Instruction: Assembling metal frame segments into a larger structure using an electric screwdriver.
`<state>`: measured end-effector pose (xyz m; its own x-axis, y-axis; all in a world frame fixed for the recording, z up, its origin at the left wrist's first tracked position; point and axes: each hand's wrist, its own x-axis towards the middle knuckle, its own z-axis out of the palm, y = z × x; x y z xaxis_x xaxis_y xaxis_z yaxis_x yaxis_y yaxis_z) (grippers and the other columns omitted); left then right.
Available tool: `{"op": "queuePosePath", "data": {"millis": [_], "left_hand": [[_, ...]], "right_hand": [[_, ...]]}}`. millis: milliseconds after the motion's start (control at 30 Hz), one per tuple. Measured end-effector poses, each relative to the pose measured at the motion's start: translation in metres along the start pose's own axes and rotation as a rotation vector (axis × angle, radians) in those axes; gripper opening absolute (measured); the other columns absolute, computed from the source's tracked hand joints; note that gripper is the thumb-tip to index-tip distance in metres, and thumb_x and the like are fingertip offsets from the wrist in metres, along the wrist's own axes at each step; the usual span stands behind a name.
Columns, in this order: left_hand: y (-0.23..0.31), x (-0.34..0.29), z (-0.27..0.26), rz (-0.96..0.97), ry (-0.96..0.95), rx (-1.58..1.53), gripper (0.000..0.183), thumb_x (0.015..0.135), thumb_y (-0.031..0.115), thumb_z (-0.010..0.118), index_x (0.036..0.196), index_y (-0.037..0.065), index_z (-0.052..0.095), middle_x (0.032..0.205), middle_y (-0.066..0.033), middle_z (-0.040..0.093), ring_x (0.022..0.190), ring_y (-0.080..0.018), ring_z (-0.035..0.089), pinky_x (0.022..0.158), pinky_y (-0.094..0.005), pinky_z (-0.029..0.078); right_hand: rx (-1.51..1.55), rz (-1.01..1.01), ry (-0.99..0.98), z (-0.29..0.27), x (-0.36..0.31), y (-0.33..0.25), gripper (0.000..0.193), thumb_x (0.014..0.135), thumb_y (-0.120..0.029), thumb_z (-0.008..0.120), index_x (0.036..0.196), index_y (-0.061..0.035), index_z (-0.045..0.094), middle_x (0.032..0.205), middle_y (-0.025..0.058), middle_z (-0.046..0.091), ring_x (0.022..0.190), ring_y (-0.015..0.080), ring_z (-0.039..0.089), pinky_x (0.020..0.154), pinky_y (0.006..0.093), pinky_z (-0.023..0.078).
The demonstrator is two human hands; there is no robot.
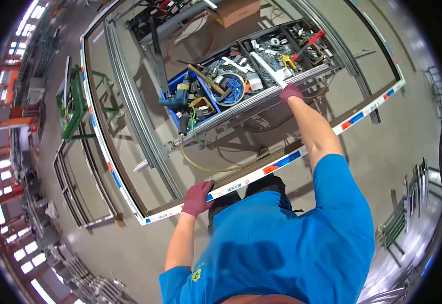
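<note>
A large rectangular frame (241,180), dark inside with white, blue and red film along its outer edge, spans the space in front of me. My left hand (197,199), in a dark red glove, is closed around its near rail, left of my body. Stretched forward over the frame, my right hand (291,94), gloved alike, is closed at the near end of a white strip (267,69). That strip slants across the parts tray (254,96), which holds many screws and small fittings. The fingers of my right hand are partly hidden.
Left in the tray, a blue bin (178,119) holds a power drill (182,92); a hammer (210,82) lies beside a round tub of blue screws (233,90). Metal rails (129,96) support the frame. A green stand (74,109) is at left, a cardboard box (237,12) beyond.
</note>
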<state>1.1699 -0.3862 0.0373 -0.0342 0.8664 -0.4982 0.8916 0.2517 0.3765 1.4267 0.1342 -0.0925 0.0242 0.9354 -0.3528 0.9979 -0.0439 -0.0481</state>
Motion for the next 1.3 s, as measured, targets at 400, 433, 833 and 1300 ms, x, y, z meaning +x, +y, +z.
{"op": "queuePosePath", "data": {"millis": [400, 433, 833, 1300], "left_hand": [[0.001, -0.015, -0.006, 0.208, 0.381, 0.064, 0.091, 0.072, 0.049, 0.085, 0.148, 0.013, 0.051, 0.153, -0.0177, 0.048, 0.144, -0.0436, 0.042, 0.119, -0.063, 0.03], [0.006, -0.011, -0.007, 0.211, 0.406, 0.069, 0.092, 0.072, 0.052, 0.084, 0.148, 0.013, 0.051, 0.154, -0.0175, 0.047, 0.144, -0.0432, 0.042, 0.12, -0.063, 0.03], [-0.014, -0.033, 0.03, -0.04, 0.374, -0.003, 0.071, 0.074, 0.052, 0.082, 0.128, 0.01, 0.061, 0.113, -0.013, 0.067, 0.11, -0.0318, 0.064, 0.096, -0.0448, 0.048], [-0.12, -0.115, 0.061, -0.102, 0.589, 0.076, 0.066, 0.067, 0.053, 0.086, 0.117, 0.017, 0.063, 0.101, -0.0054, 0.066, 0.098, -0.0262, 0.067, 0.087, -0.0432, 0.05]], "right_hand": [[0.119, -0.736, -0.193, -0.068, -0.193, 0.059, 0.047, 0.098, -0.039, 0.066, 0.131, -0.0069, 0.063, 0.118, 0.0208, 0.07, 0.109, 0.0432, 0.065, 0.092, 0.0514, 0.053], [0.105, -0.79, -0.228, -0.063, -0.207, 0.059, 0.047, 0.098, -0.039, 0.066, 0.131, -0.0069, 0.063, 0.118, 0.0208, 0.07, 0.109, 0.0432, 0.065, 0.092, 0.0514, 0.053], [-0.059, -1.432, -0.604, -0.024, -0.336, -0.067, 0.048, 0.099, -0.037, 0.062, 0.137, -0.0074, 0.062, 0.13, 0.0201, 0.067, 0.119, 0.041, 0.063, 0.102, 0.0472, 0.05], [-0.163, -1.533, -0.564, -0.009, -0.427, -0.13, 0.081, 0.085, -0.037, 0.079, 0.151, -0.0036, 0.045, 0.143, 0.0247, 0.053, 0.133, 0.0415, 0.051, 0.113, 0.0485, 0.041]]}}
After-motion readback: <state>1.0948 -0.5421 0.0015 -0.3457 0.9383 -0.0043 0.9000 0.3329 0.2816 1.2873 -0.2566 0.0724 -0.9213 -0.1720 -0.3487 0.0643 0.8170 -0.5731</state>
